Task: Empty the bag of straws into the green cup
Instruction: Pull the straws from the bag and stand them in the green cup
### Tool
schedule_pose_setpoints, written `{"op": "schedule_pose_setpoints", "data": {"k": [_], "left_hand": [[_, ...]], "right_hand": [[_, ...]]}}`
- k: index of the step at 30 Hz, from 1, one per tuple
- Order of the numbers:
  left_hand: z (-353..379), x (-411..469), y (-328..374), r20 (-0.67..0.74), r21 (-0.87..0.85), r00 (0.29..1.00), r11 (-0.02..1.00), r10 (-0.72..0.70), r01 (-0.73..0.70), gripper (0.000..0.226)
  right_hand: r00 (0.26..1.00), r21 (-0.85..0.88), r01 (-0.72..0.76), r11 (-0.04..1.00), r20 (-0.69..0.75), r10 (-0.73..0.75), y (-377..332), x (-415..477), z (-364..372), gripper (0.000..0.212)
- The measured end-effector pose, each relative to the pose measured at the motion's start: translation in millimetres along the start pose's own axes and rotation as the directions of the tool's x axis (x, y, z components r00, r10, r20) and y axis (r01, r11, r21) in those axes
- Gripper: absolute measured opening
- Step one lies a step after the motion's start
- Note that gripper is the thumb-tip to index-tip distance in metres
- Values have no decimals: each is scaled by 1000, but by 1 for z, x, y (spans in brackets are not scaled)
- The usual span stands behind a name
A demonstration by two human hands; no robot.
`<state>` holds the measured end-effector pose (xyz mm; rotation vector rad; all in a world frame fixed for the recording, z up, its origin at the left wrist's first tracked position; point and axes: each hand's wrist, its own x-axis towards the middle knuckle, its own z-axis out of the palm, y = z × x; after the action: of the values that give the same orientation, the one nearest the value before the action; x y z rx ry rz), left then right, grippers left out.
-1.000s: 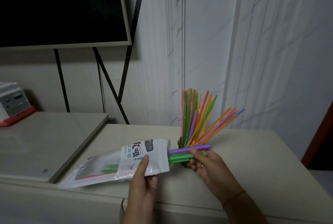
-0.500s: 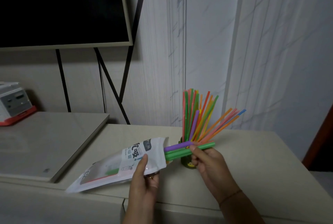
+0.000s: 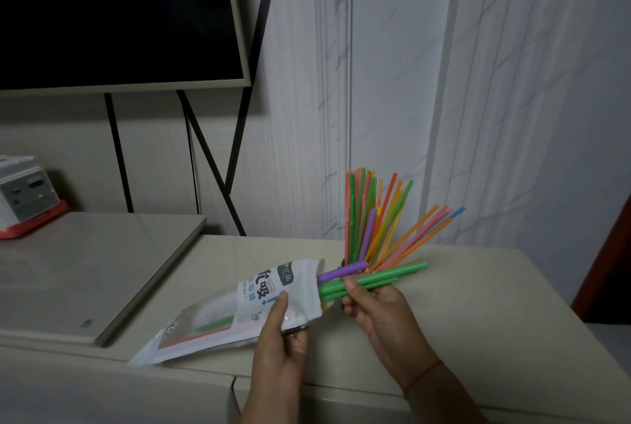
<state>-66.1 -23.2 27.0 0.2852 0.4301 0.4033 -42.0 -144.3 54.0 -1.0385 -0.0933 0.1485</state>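
Left hand (image 3: 278,338) grips bag (image 3: 239,307); right hand (image 3: 379,307) pinches green straws (image 3: 375,278), hiding the cup

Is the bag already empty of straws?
No: the right hand is pulling green and purple straws from the bag, held by the left hand.

Bare forearms, thin cord bracelet (image 3: 423,374) on right wrist, ring (image 3: 292,333) on left hand (image 3: 280,348)

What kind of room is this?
Probably a living room at home: a big dark TV screen stands on a thin black stand by a marble-look wall, behind a pale cabinet top.
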Motion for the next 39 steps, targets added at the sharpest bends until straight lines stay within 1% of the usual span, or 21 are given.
{"op": "schedule_pose_setpoints", "data": {"k": [4,6,8,10,14,18,21,25,29,33,37,39], "left_hand": [[-2,4,8,-26,3,999,1000,28,-28,40],[-5,7,13,-44,-12,998,999,42,-43,45],[-7,8,14,-52,-22,998,999,45,-46,46],[-7,7,12,-53,-8,998,999,37,-37,42],[-4,3,4,-48,3,999,1000,12,-11,27],[-2,1,-3,-46,16,999,1000,-3,4,26],[-2,1,0,-51,34,999,999,14,-12,27],[-9,9,16,-87,41,996,999,31,-27,38],[-14,13,25,-77,51,996,998,35,-31,25],[-15,15,25,-84,51,996,998,36,-32,21],[-14,15,21,-77,59,996,998,40,-35,24],[-13,15,19,-75,57,996,998,39,-35,25]], "right_hand": [[997,-58,30,998,-68,-34,-7,2,-8,6],[994,-93,47,995,-97,-56,-13,4,-15,8],[991,-91,58,994,-113,-68,-18,5,-20,10],[991,-76,61,995,-112,-70,-19,6,-21,10],[995,-85,48,995,-80,-55,-12,3,-12,7],[996,-105,52,993,-61,-59,-3,1,-6,5],[991,-151,77,986,-94,-92,-4,3,-11,7],[972,-165,136,977,-169,-163,-24,13,-28,11],[945,-174,194,966,-232,-231,-46,25,-48,12],[911,-264,232,936,-279,-304,-58,36,-64,11],[879,-341,253,905,-311,-362,-64,48,-74,14],[869,-408,248,879,-308,-388,-64,53,-75,13]]}}
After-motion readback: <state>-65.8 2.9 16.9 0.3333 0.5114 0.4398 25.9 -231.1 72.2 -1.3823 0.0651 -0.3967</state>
